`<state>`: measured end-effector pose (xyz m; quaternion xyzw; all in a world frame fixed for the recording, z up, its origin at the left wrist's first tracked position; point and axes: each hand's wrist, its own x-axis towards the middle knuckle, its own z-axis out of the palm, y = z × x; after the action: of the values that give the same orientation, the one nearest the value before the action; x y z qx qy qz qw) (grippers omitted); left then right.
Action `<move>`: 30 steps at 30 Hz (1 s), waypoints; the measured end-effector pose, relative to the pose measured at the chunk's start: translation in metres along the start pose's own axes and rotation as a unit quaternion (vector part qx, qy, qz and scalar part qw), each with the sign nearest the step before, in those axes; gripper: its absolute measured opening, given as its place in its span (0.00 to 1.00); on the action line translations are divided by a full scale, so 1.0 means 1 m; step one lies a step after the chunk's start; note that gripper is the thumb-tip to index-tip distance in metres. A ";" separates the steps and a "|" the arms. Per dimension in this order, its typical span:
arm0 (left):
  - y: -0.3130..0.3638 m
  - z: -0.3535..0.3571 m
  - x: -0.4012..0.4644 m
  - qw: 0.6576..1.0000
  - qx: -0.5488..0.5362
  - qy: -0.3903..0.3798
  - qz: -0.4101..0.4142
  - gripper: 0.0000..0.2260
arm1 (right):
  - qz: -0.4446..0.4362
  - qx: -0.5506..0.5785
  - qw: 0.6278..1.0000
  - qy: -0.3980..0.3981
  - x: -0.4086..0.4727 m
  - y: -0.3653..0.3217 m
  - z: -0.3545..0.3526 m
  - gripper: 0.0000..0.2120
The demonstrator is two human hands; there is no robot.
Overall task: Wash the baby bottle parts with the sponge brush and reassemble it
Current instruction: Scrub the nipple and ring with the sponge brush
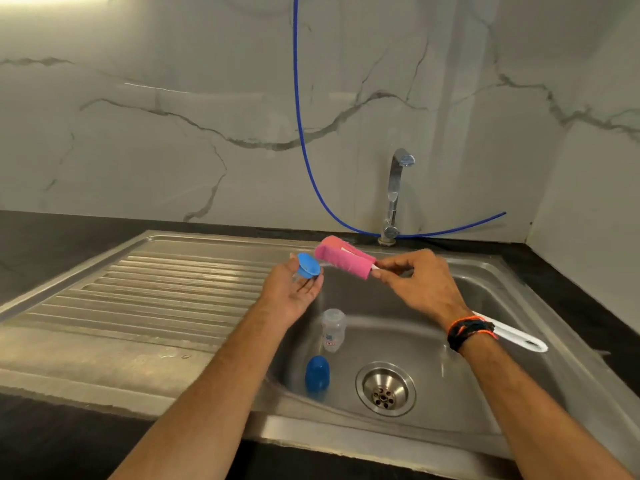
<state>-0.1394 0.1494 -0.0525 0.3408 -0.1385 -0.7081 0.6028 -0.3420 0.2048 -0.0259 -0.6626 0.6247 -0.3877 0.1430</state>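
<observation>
Bottle point(333, 330) and cap point(317, 374) wait unwashed at lower centre; left hand point(294, 289) holds ring point(308, 265), right hand point(415, 282) grips sponge brush point(343, 257).

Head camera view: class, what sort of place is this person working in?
Most likely a home kitchen: a steel sink with ribbed drainboard, a tap behind it, and a marble-look wall.

Steel sink point(519, 282), clear bottle point(333, 330) and blue cap point(317, 374) inside
</observation>
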 end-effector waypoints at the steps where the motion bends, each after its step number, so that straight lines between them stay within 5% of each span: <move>1: -0.007 0.006 0.000 0.999 -0.030 -0.003 -0.011 0.10 | 0.004 -0.013 1.000 0.007 0.001 0.004 -0.006 0.11; 16: -0.025 0.008 0.010 0.985 0.139 -0.103 0.021 0.12 | 0.012 -0.126 0.992 0.025 0.001 0.005 -0.009 0.06; 22: -0.024 0.006 0.008 0.982 0.140 -0.122 0.027 0.12 | -0.049 -0.186 0.978 0.075 -0.006 0.003 -0.007 0.12; 25: -0.032 0.010 0.003 0.971 0.177 -0.160 0.010 0.11 | -0.028 -0.125 0.992 0.007 -0.005 0.004 -0.006 0.26; 30: -0.041 0.012 -0.002 0.960 0.191 -0.203 -0.004 0.10 | -0.020 -0.148 0.989 0.005 -0.005 0.009 0.007 0.27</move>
<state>-0.1784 0.1580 -0.0681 0.2995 -0.3893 -0.7248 0.4831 -0.3431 0.2062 -0.0378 -0.6868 0.6626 -0.2970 0.0323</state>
